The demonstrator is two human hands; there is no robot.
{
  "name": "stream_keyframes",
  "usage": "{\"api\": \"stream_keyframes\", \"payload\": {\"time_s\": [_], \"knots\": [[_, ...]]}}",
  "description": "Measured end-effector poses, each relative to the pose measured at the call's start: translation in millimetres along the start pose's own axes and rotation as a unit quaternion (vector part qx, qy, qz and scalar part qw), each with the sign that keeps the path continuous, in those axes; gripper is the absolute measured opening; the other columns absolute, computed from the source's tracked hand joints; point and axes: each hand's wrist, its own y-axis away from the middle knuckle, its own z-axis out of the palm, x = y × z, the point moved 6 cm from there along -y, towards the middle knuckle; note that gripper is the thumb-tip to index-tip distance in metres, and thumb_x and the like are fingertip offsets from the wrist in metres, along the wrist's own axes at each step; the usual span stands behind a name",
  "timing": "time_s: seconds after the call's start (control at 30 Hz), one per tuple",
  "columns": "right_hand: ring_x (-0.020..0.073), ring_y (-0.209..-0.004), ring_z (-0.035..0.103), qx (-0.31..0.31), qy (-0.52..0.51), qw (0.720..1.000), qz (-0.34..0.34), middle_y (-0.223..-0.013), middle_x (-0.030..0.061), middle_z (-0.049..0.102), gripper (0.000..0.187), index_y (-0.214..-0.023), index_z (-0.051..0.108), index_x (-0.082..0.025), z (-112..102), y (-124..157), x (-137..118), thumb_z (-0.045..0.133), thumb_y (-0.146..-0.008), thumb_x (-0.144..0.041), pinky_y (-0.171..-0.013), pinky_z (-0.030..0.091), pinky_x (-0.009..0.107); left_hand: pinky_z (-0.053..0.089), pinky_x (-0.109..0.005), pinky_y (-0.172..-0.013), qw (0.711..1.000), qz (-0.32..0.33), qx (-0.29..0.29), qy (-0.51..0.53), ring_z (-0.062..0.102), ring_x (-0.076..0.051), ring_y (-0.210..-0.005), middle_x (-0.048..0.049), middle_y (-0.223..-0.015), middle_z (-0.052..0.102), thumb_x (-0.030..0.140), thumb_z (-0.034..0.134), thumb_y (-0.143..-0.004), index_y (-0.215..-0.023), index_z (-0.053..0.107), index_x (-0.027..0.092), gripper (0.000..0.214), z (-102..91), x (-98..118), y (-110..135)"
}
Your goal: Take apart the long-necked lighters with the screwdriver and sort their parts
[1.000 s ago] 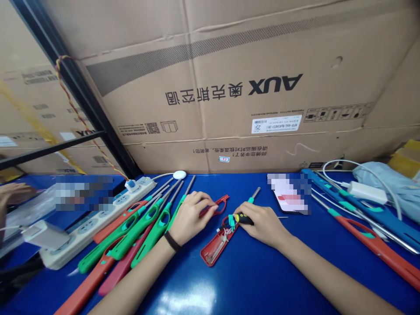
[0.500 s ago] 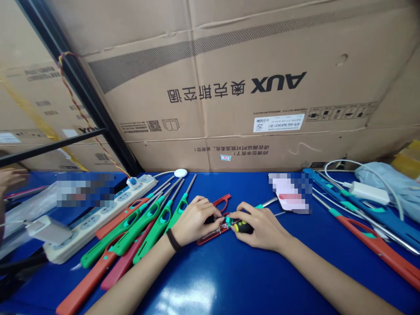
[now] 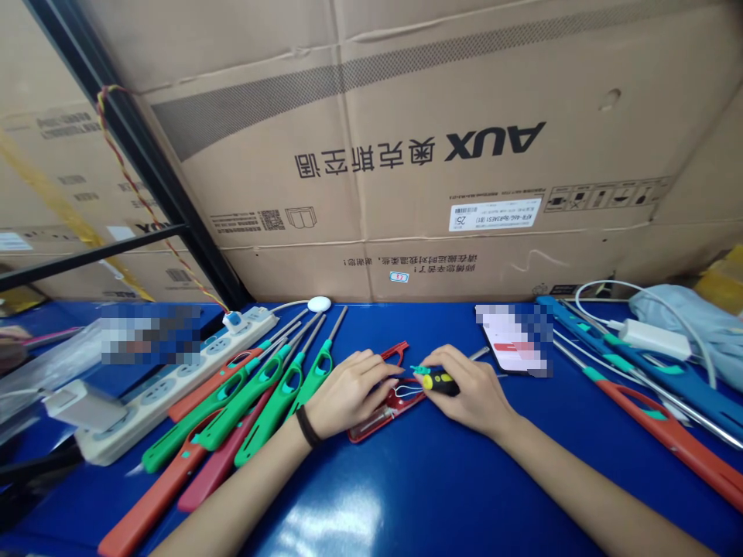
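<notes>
Lighter casing (image 3: 397, 404), red and opened, slants across a blue table (image 3: 464, 495) between two hands, long axis running from near left to its nozzle (image 3: 481, 353), far right; the right hand (image 3: 469, 391) grasps a black-and-yellow screwdriver (image 3: 442, 382); the left hand's (image 3: 351, 391) hold, partly hidden, is unclear.

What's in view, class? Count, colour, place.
Lighters: four green, two orange, one crimson, left; one orange, some blue, right
Casing: two parts, red, centre
Screwdriver: one, black-yellow, centre
Phone: one, pale screen, back
Power strip: one, white, left
Chargers: two, white, left/right
Disc: one, white, back
Plastic: one, clear, left
Cloth: one, blue, right
Boxes: several, brown, behind
Frame: one, black, left
Table: one, blue, beneath
Another's hand: one, blurred, left
Left grip: one, at casing
Right grip: one, round screwdriver
</notes>
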Motion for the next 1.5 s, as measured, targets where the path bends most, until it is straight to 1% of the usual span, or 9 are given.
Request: {"api": "stream_keyframes", "payload": {"time_s": [0.3, 0.4, 0.57, 0.7, 0.87, 1.07, 1.23, 1.3, 1.5], "knots": [[0.0165, -0.074, 0.067, 0.004, 0.07, 0.991, 0.117, -0.092, 0.0016, 0.068, 0.03, -0.112, 0.06, -0.026, -1, -2, 18, 0.058, -0.082, -0.028, -0.052, 0.05, 0.023, 0.044, -0.033, -0.08, 1.0, 0.018, 0.023, -0.008, 0.06, -0.018, -0.083, -0.0048, -0.094, 0.067, 0.024, 0.047, -0.094, -0.109, 0.059, 0.019, 0.02, -3.7, 3, 1], [0.0154, -0.075, 0.067, 0.011, 0.035, 0.996, 0.078, -0.09, 0.0028, 0.068, 0.027, -0.106, 0.063, -0.024, -1, -2, 8, 0.058, -0.083, -0.037, -0.058, 0.05, 0.022, 0.043, -0.033, -0.078, 0.999, 0.023, 0.034, -0.021, 0.059, -0.018, -0.081, -0.0042, -0.093, 0.067, 0.025, 0.046, -0.095, -0.108, 0.059, 0.019, 0.02, -5.8, 3, 1], [0.0136, -0.07, 0.067, -0.078, 0.012, 0.997, -0.025, -0.091, 0.0021, 0.069, 0.025, -0.092, 0.067, -0.023, 10, 1, -7, 0.059, -0.084, -0.045, -0.058, 0.047, 0.022, 0.043, -0.03, -0.073, 0.997, 0.024, 0.072, -0.035, 0.056, -0.017, -0.079, -0.0043, -0.09, 0.065, 0.025, 0.044, -0.096, -0.108, 0.059, 0.017, 0.021, -13.1, 5, 0], [0.0149, -0.077, 0.067, -0.109, -0.021, 0.993, -0.031, -0.096, 0.0029, 0.068, 0.032, -0.097, 0.066, -0.023, 11, 1, -8, 0.062, -0.08, -0.049, -0.062, 0.047, 0.024, 0.042, -0.03, -0.072, 0.995, 0.017, 0.085, -0.045, 0.055, -0.017, -0.078, -0.0045, -0.089, 0.065, 0.024, 0.043, -0.096, -0.107, 0.059, 0.018, 0.021, -15.4, 2, 0], [0.0123, -0.073, 0.065, -0.104, -0.024, 0.994, -0.014, -0.088, -0.0002, 0.068, 0.018, -0.089, 0.063, -0.023, 10, 0, -6, 0.057, -0.087, -0.039, -0.059, 0.045, 0.022, 0.041, -0.03, -0.073, 0.996, 0.01, 0.081, -0.042, 0.055, -0.017, -0.077, -0.004, -0.088, 0.065, 0.026, 0.044, -0.096, -0.11, 0.058, 0.019, 0.021, -12.7, -2, 1], [0.0133, -0.071, 0.064, -0.113, 0.001, 0.993, 0.011, -0.089, -0.0003, 0.068, 0.01, -0.088, 0.06, -0.023, 14, 1, 0, 0.057, -0.086, -0.033, -0.056, 0.043, 0.023, 0.04, -0.031, -0.075, 0.999, -0.015, 0.046, -0.011, 0.056, -0.017, -0.077, -0.0028, -0.085, 0.063, 0.031, 0.048, -0.094, -0.114, 0.053, 0.02, 0.024, -12.2, -5, 0], [0.0148, -0.077, 0.065, -0.13, -0.011, 0.991, 0.013, -0.094, 0.0007, 0.067, 0.008, -0.09, 0.058, -0.023, 15, 2, 2, 0.058, -0.085, -0.028, -0.06, 0.045, 0.023, 0.039, -0.029, -0.069, 0.999, -0.014, -0.039, 0.025, 0.055, -0.017, -0.069, 0.0008, -0.074, 0.059, 0.052, 0.068, -0.073, -0.08, 0.054, 0.019, 0.037, -13.3, -9, 2], [0.0146, -0.076, 0.064, -0.126, -0.015, 0.992, 0.015, -0.093, 0.0008, 0.066, 0.007, -0.09, 0.057, -0.023, 14, 2, 2, 0.057, -0.085, -0.026, -0.061, 0.045, 0.023, 0.038, -0.028, -0.067, 0.998, -0.011, -0.059, 0.025, 0.055, -0.016, -0.068, 0.0008, -0.072, 0.06, 0.049, 0.069, -0.072, -0.071, 0.053, 0.019, 0.034, -13.0, -11, 3], [0.0133, -0.069, 0.064, -0.1, -0.01, 0.995, 0.006, -0.088, -0.0003, 0.067, 0.004, -0.089, 0.056, -0.023, 12, 1, 1, 0.054, -0.085, -0.023, -0.056, 0.044, 0.023, 0.04, -0.026, -0.066, 0.993, -0.015, -0.08, 0.084, 0.055, -0.014, -0.065, 0.0008, -0.069, 0.062, 0.038, 0.065, -0.079, -0.07, 0.056, 0.018, 0.024, -5.5, -13, 5]]}}
